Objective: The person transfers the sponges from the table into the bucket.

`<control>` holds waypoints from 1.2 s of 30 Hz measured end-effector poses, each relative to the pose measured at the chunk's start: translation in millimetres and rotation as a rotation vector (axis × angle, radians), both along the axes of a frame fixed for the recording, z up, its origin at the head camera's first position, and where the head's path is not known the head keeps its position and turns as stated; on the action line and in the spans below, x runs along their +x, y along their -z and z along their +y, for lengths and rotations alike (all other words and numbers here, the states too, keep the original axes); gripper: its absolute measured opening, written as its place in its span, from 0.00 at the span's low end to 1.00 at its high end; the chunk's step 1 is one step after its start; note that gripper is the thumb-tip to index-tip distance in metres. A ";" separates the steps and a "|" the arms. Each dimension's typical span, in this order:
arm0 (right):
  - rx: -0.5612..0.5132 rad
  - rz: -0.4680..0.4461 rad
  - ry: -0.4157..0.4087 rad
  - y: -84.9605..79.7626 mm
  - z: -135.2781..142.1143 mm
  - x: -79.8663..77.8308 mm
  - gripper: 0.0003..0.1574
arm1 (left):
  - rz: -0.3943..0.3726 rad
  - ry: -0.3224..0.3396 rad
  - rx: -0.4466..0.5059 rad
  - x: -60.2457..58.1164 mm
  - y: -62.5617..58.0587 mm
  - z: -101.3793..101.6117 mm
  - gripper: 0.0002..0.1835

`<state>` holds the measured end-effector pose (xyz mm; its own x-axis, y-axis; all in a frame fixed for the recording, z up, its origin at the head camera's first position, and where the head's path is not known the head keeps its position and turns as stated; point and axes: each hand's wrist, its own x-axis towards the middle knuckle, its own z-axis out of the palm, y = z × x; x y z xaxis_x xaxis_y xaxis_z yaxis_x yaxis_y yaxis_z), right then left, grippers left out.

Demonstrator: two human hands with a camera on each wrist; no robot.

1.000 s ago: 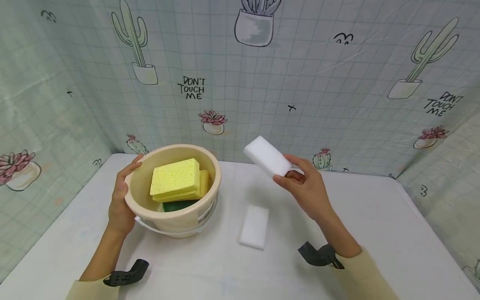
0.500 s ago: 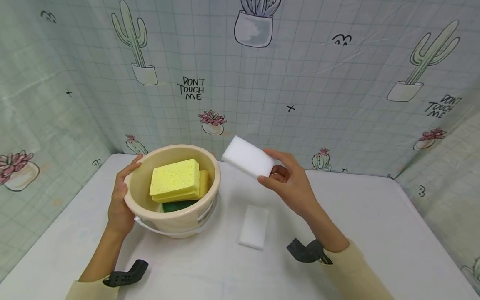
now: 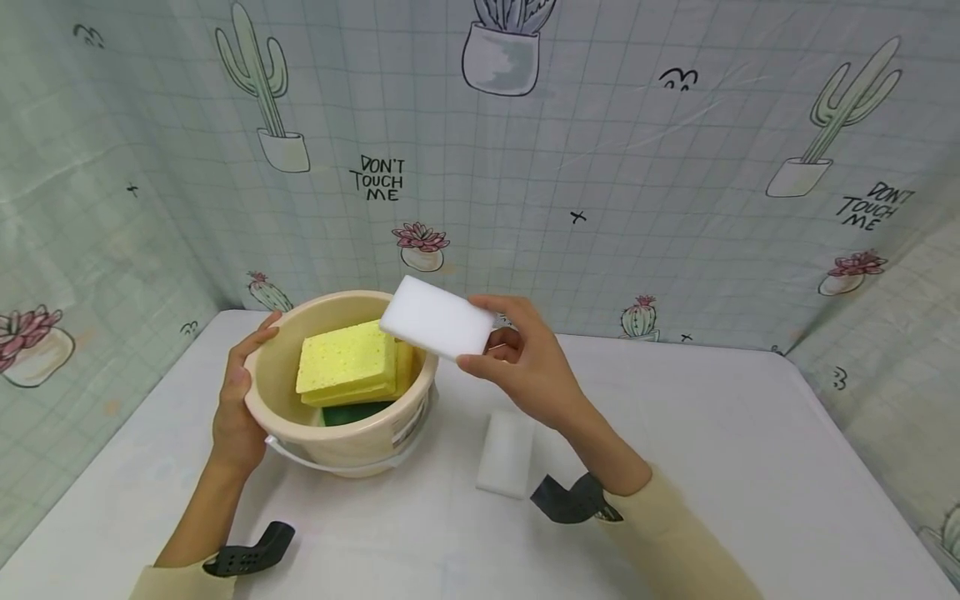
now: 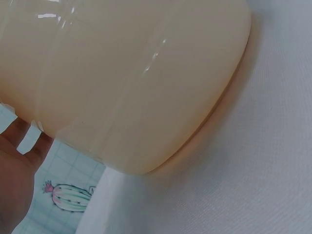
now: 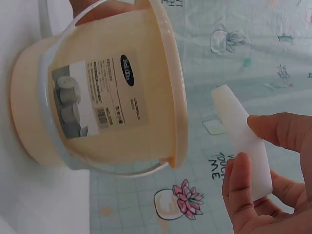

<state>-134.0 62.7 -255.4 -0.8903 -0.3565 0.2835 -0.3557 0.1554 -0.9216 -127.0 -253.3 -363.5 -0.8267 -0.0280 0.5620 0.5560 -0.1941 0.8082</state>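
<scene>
My left hand (image 3: 238,408) holds the left side of a cream plastic bucket (image 3: 337,446), its fingers curved along the wall just under the rim. Inside the bucket lie a yellow sponge (image 3: 348,362), a second yellow piece (image 3: 407,367) behind it and something dark green (image 3: 356,414) lower down. My right hand (image 3: 532,367) pinches a white block-shaped sponge (image 3: 435,317) by its right end, thumb and fingers on opposite faces. In the head view this sponge overlaps the bucket's right rim; the right wrist view shows it beyond the bucket's mouth, apart from the rim.
Another white sponge (image 3: 506,454) lies flat on the white table (image 3: 720,483), right of the bucket. The bucket's pale handle (image 3: 322,462) hangs down at its front. A cactus-print cloth (image 3: 637,167) stands behind and along both sides of the table.
My right hand has carried the white sponge leftward, from above the table to the bucket's right rim. The left hand and the bucket have stayed put.
</scene>
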 end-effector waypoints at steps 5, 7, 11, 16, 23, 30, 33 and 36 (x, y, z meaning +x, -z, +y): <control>-0.007 0.011 -0.033 -2.3 -10.0 1.4 0.35 | -0.001 0.000 0.001 0.4 -0.1 0.0 0.26; -0.015 0.006 -0.042 -3.4 -13.9 2.1 0.35 | 0.000 0.000 0.000 0.3 -0.1 -0.1 0.26; -0.020 0.021 -0.061 -5.7 -23.4 3.6 0.34 | -0.004 -0.002 -0.002 0.3 0.1 -0.7 0.26; -0.005 0.085 -0.094 -6.7 -35.3 5.8 0.33 | -0.011 -0.009 -0.006 0.6 0.3 -1.1 0.26; 0.006 0.155 -0.138 1.9 -46.5 1.3 0.33 | -0.005 -0.001 0.006 0.3 0.1 0.0 0.26; 0.083 0.269 -0.167 6.0 -54.6 -0.8 0.33 | -0.002 0.007 0.007 -0.2 -0.4 0.2 0.26; 0.095 0.291 -0.176 2.6 -57.0 2.2 0.33 | -0.001 0.005 0.002 -0.2 -0.4 0.0 0.26; 0.118 0.293 -0.175 8.6 -59.0 -2.4 0.33 | 0.001 0.004 0.000 0.1 -0.4 0.1 0.26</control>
